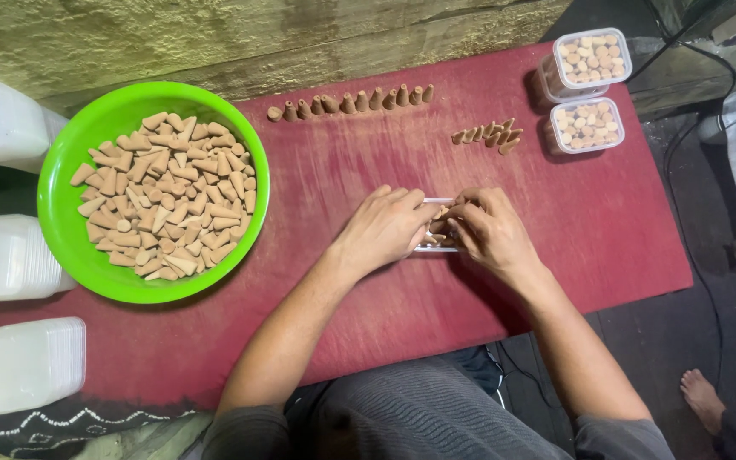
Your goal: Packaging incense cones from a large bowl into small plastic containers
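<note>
Now both hands at a small clear box, mid-table.

L hand [382, 228] & R hand [491, 232] curl round the clear plastic box [434, 228] w/ tan cones inside, fingertips pressed together over it; can't tell if either pinches a cone. Box sits on the red table [606, 221], center. Green bowl [66, 230] of cones far left; standing cone row [349, 103] up top; small cone pile [487, 135] near two filled boxes [586, 89] top right. Stacked empty containers [31, 362] at left edge.
</note>
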